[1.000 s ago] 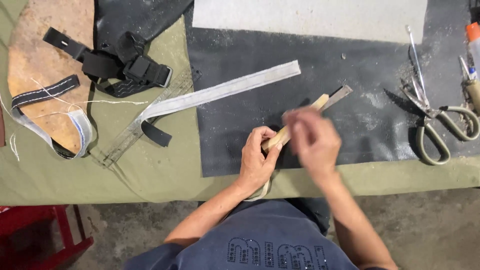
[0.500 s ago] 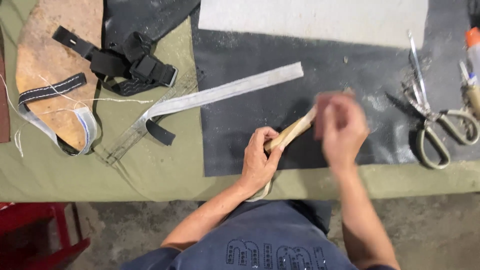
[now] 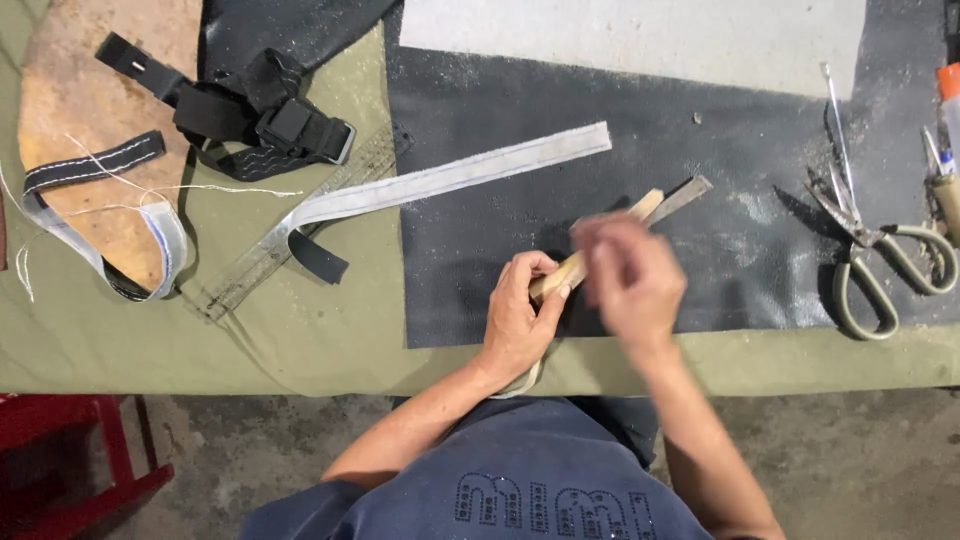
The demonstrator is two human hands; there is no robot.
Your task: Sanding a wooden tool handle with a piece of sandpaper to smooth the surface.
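My left hand grips the near end of a wooden-handled tool with a flat metal blade, held just above a black rubbery sheet. My right hand is blurred with motion and hovers over the middle of the handle, fingers curled around it; what it holds, if anything, is hidden. A light strap loop hangs below my left wrist at the table edge.
A long grey strap lies across a metal ruler. Black buckled straps and a tan sole piece sit at the left. Large scissors lie at the right. A pale sheet is at the back, a red stool below.
My right hand slid out along the handle toward the blade, then came back toward my left hand. The left hand and the tool stayed put.
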